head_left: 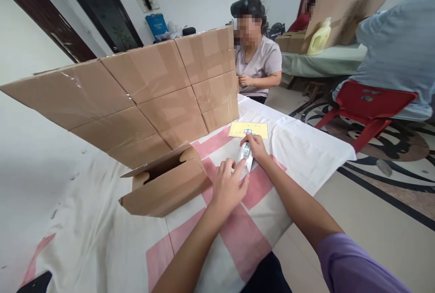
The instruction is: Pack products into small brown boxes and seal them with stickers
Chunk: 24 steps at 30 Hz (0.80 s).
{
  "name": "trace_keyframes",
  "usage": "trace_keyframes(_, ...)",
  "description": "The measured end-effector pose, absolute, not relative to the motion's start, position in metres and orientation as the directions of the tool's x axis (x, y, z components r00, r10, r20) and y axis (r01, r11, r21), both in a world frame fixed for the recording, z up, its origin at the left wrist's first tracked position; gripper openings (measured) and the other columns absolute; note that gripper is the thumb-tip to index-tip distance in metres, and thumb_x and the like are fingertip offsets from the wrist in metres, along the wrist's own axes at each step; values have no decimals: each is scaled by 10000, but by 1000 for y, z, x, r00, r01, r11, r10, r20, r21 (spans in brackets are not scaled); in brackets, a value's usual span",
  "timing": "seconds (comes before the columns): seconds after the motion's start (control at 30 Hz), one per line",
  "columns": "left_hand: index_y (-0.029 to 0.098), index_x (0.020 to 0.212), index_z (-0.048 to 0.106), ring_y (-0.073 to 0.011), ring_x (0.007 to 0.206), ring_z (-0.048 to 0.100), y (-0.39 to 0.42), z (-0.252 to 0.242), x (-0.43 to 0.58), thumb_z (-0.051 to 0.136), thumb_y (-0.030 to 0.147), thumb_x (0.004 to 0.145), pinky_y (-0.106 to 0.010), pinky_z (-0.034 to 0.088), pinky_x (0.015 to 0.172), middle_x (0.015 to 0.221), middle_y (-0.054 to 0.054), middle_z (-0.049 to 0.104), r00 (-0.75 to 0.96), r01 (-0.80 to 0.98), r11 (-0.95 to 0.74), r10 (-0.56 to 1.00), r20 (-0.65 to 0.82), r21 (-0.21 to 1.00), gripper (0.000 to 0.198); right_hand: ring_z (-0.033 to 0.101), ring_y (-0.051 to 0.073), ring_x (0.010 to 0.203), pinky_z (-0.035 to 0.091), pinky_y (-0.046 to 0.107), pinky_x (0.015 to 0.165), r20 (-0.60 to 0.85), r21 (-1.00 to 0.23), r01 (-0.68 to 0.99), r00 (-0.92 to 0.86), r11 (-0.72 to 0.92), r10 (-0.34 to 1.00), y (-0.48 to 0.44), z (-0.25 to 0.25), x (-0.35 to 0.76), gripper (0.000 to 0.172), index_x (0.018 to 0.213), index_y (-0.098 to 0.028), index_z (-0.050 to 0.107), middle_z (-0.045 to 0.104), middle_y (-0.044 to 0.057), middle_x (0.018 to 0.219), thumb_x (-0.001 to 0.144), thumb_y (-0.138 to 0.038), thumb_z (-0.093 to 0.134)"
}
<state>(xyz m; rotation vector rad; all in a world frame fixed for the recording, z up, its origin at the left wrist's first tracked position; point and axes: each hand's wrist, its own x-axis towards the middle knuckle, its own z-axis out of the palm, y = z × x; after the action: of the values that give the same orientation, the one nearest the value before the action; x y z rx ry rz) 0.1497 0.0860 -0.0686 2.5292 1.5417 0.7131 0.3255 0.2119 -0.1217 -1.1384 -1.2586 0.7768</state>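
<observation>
Two hands (pixel 227 186) (pixel 257 148) (left spread, right curled) on a white object (pixel 248 153)

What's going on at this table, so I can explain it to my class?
A person is handling a small white item over the cloth-covered table. The right hand grips its far end; the left hand, fingers spread, is at or very near its near end. A yellow sheet lies just beyond. An open cardboard box lies to the left, before a cardboard partition. What the item is, I can't tell.
</observation>
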Motion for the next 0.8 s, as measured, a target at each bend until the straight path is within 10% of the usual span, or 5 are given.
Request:
trace_keyframes(0.33,193,734,622,-210,821,621,115,-106,153,607,418,859,-295,426,691,862,-54,644,30,661,-29,999,12,750,258,620,186,627,444,314,637,297,-954,16,-94,300,950,194,-124,298,685,608,-188,719,703,67,645,940,-710,425)
trace_keyframes(0.8,208,784,701,-192,884,619,119,-113,146,678,296,746,-288,427,796,947,-36,670,52,365,24,998,-46,931,99,653,222,714,479,348,705,317,-943,83,-65,322,946,193,-127,298,703,648,-216,732,718,75,705,971,-703,340)
